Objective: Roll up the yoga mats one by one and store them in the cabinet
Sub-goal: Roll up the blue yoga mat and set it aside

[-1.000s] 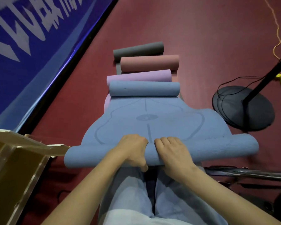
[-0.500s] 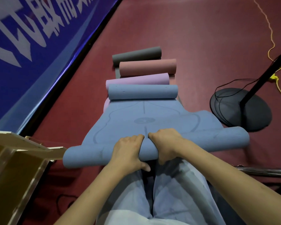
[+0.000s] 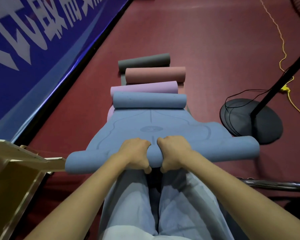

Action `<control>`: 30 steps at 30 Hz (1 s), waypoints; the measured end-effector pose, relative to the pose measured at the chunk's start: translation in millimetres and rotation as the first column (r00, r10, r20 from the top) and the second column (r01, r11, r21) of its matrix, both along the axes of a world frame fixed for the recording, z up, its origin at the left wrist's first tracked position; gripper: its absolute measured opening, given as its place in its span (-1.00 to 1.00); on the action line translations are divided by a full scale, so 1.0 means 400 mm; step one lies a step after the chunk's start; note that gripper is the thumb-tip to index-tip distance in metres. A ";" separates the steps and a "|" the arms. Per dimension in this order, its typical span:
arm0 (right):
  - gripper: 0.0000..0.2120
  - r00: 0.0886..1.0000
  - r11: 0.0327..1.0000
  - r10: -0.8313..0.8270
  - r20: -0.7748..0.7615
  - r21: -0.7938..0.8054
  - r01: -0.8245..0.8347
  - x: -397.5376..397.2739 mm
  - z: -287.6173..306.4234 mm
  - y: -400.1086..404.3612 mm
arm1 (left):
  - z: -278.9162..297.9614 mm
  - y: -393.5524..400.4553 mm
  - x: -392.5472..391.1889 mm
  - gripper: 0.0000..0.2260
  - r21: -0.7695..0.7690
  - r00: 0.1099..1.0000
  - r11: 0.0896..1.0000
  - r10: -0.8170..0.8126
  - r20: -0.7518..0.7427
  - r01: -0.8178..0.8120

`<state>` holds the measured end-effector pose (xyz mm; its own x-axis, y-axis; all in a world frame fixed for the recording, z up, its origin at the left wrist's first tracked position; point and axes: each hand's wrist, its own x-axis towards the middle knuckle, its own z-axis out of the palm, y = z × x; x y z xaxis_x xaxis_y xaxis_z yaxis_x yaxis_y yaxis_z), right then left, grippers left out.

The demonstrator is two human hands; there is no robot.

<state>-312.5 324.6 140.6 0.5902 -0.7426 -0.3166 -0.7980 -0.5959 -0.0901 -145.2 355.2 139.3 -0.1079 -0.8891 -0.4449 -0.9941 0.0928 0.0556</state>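
Nearest to us are our knees in pale blue trousers [image 3: 128, 205], and just past them the blue mat [image 3: 180, 132] lies on the dark red floor [image 3: 206, 49]. Its near end is rolled into a tube whose long axis runs left to right across our view, the right end a little farther away than the left. The flat part stretches away from us, and its far end curls up into a second roll.

Both forearms reach straight forward, side by side. Our left hand [image 3: 134, 153] and right hand [image 3: 173, 152] sit on the middle of the near roll, knuckles up, fingers curled over the far side and thumbs tucked under the near side, so each hand grips the roll. The hands almost touch, and the roll sticks out well past them on both sides.

At our left stands a wooden cabinet [image 3: 12, 179], its top edge near the roll's left end. Beyond the blue mat lie a lilac mat [image 3: 144, 87], a pink mat [image 3: 155, 74] and a grey mat [image 3: 144, 60], all partly rolled and parallel to it. To the right stands a black stand [image 3: 251, 118] with its round base.
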 end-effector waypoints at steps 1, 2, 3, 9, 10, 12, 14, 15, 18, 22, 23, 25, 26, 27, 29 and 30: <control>-0.44 1.000 0.998 0.018 -0.021 0.056 -0.017 0.006 0.013 -0.020 | -0.002 -0.002 0.002 -0.44 -0.007 0.999 1.000 0.029 -0.028 -0.029; -0.43 0.999 0.994 0.031 -0.034 0.110 -0.027 0.011 0.021 -0.037 | -0.006 0.002 0.005 -0.40 -0.036 0.997 0.998 0.047 -0.054 -0.049; -0.43 0.998 0.987 0.035 -0.042 0.161 -0.027 0.015 0.023 -0.053 | -0.010 0.009 0.007 -0.36 -0.082 0.997 0.995 0.047 -0.068 -0.052; -0.40 0.997 0.962 0.042 -0.060 0.273 -0.024 0.040 0.008 -0.088 | -0.033 0.049 0.007 -0.17 -0.206 0.999 0.979 0.014 0.035 -0.006; -0.41 0.998 0.966 0.037 -0.053 0.259 -0.022 0.037 0.003 -0.084 | -0.033 0.042 0.006 -0.23 -0.213 0.999 0.977 0.011 0.047 -0.001; -0.41 1.000 0.982 0.015 -0.026 0.190 -0.010 0.027 -0.007 -0.071 | -0.027 0.025 0.005 -0.41 -0.219 0.998 0.976 0.011 0.056 0.001; -0.41 0.999 0.998 0.003 0.041 0.057 -0.005 0.011 -0.023 -0.052 | -0.023 0.008 0.007 -0.48 -0.194 0.999 0.981 0.013 0.044 -0.005; -0.41 0.997 0.999 0.011 0.078 -0.032 -0.009 0.004 -0.038 -0.037 | -0.023 0.001 0.009 -0.47 -0.170 0.999 0.985 0.007 0.042 0.000; -0.46 0.994 0.956 0.029 0.102 -0.293 0.002 -0.004 -0.091 0.007 | -0.017 -0.019 0.011 -0.44 -0.106 0.999 0.994 -0.017 0.042 0.021; -0.48 0.996 0.956 0.015 0.091 -0.294 0.013 0.010 -0.080 0.001 | -0.019 -0.022 0.017 -0.43 -0.096 1.000 0.995 -0.011 0.007 0.011; -0.48 0.996 0.967 0.032 0.087 -0.256 -0.008 0.012 -0.065 -0.007 | -0.027 -0.012 0.021 -0.43 -0.123 1.000 0.992 0.017 -0.026 -0.021; -0.45 0.995 0.975 0.074 0.067 -0.214 -0.059 0.018 -0.046 -0.026 | -0.049 0.013 0.031 -0.41 -0.249 0.994 0.966 0.054 -0.093 -0.076; -0.45 0.996 0.982 0.079 0.048 -0.178 -0.069 0.021 -0.038 -0.033 | -0.061 0.025 0.035 -0.39 -0.331 0.992 0.940 0.044 -0.119 -0.081; -0.44 0.997 0.989 0.070 0.027 -0.130 -0.066 0.024 -0.031 -0.040 | -0.073 0.034 0.037 -0.37 -0.404 0.991 0.912 0.024 -0.134 -0.076; -0.41 0.999 0.998 0.040 0.000 -0.041 -0.040 0.032 -0.018 -0.058 | -0.093 0.049 0.037 -0.33 -0.496 0.990 0.864 0.017 -0.143 -0.087; -0.38 0.999 0.999 0.032 -0.016 -0.011 -0.032 0.036 -0.013 -0.068 | -0.101 0.056 0.036 -0.30 -0.526 0.988 0.844 0.031 -0.148 -0.105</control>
